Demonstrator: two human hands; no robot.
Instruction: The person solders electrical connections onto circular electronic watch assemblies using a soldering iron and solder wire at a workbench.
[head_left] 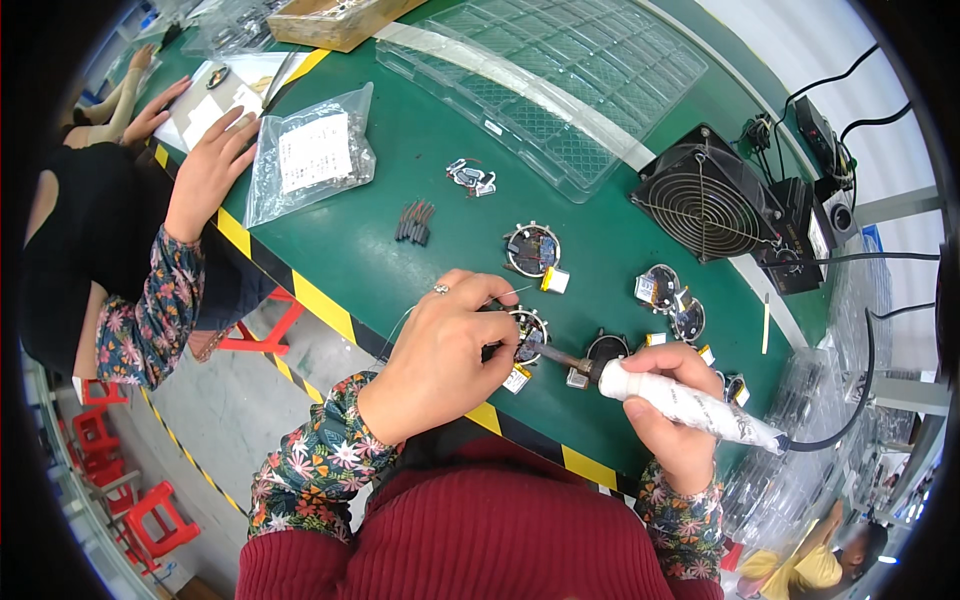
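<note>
My right hand [680, 405] grips a soldering iron [690, 402] by its white-wrapped handle. The iron's metal tip points left, at a small round circuit board in a metal ring [533, 328] beside my left fingers. Pinched in my left hand [450, 345] is a thin strand of solder wire [404, 322]; its fingertips also hide part of a dark piece at the board. A pale yellow-edged battery cell [517, 378] lies just below that board. Farther up the table sits another round board [532, 249] with a battery cell [555, 280] next to it.
More round assemblies [608, 348] lie to the right, near a black fan [708, 205]. Dark tubing pieces [414, 222], small loose parts [472, 178] and a clear bag [312, 155] lie left. Clear trays [560, 80] stand behind. A co-worker's hand [208, 170] rests near the bag.
</note>
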